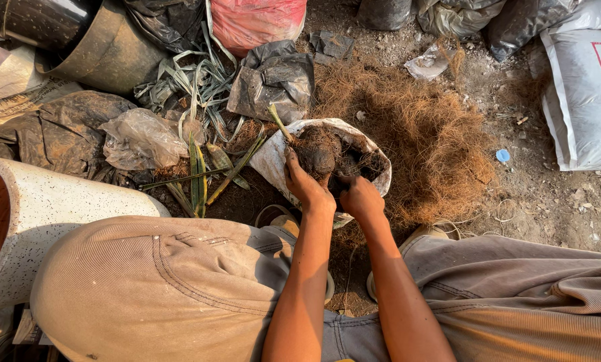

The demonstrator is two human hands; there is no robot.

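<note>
Where hands (334, 191) dig, dirt ground (555, 201) (fibre-strewn)

One head-worn camera looks steeply down, close over the knees, at the ground (548, 201); its far reach seems cropped.

Both hands work inside a white grow bag (274, 157) of dark soil. The left hand (305, 184) grips a root clump (317, 153); the right hand (359, 196) digs beside it. Right of the bag lies coconut fibre (428, 134); left of it, green leaves (196, 171) and a speckled white pot (59, 208).
</note>
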